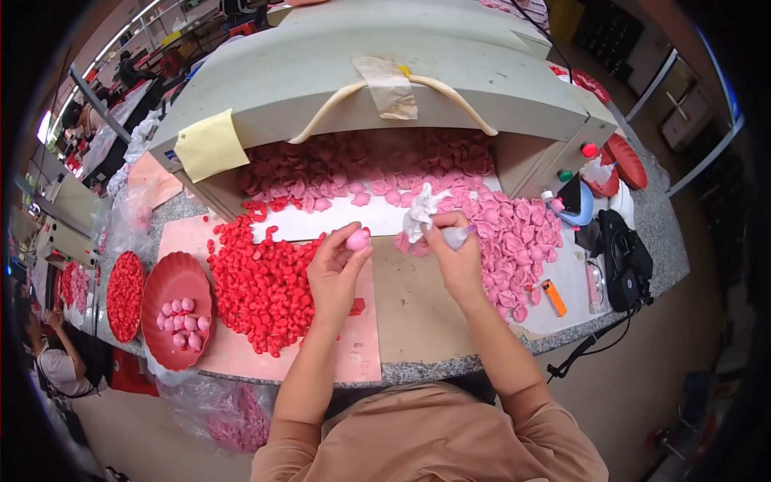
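Observation:
My left hand (336, 269) pinches a small rounded pink piece (358, 239) between thumb and fingertips. My right hand (454, 261) is closed on a crumpled white cloth (422, 212). A small translucent bottle with a purple tip (456, 236) is also tucked in that hand. Below and left of my left hand lies a heap of glossy red pieces (261, 293). Pink cupped pieces (514, 241) are piled beside my right hand. More pink pieces sit inside the opening of the grey machine (450, 104) ahead of both hands.
At the left, a red scalloped tray (178, 269) holds several pink balls, and another tray (126, 297) is full of red pieces. An orange lighter (554, 298) and a black pouch (627, 261) lie right. A blue container (580, 210) stands behind them. People work far left.

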`<state>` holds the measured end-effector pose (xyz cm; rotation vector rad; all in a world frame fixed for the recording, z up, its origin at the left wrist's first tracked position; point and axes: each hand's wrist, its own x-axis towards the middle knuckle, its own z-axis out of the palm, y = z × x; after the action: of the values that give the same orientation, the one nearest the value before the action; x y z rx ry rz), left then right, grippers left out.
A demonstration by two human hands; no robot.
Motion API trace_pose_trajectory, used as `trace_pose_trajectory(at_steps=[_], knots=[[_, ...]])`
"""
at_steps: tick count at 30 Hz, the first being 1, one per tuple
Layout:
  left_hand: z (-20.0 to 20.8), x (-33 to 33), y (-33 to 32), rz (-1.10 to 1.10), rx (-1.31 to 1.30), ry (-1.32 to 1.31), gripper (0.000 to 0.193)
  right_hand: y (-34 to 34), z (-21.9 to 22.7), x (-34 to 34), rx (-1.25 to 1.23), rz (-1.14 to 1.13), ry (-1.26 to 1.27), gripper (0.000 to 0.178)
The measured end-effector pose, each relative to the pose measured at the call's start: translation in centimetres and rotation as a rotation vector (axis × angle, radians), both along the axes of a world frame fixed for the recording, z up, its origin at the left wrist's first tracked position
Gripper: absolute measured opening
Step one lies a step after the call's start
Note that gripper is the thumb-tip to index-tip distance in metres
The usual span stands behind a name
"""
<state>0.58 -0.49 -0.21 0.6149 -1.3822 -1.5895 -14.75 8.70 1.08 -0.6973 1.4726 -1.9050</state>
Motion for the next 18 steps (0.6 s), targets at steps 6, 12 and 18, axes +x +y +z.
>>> trace_pose_trajectory(at_steps=[6,12,18], knots=[[-1.9,-0.3,0.1,0.063,-0.22,-0.205,0.028,-1.8,0.3,1.8,-0.125,0.183,0.572,0.009],[-2.6,-0.4,0.4,0.003,-0.22,-0.1,0.031,-1.6,-0.6,1.7,-0.081,0.294,0.189,0.009],[-2.5,-0.5,0.8,-0.096,-0.207,-0.013,0.037,-0.8,-1.0,1.5,-0.156,0.403,-0.267,0.008]])
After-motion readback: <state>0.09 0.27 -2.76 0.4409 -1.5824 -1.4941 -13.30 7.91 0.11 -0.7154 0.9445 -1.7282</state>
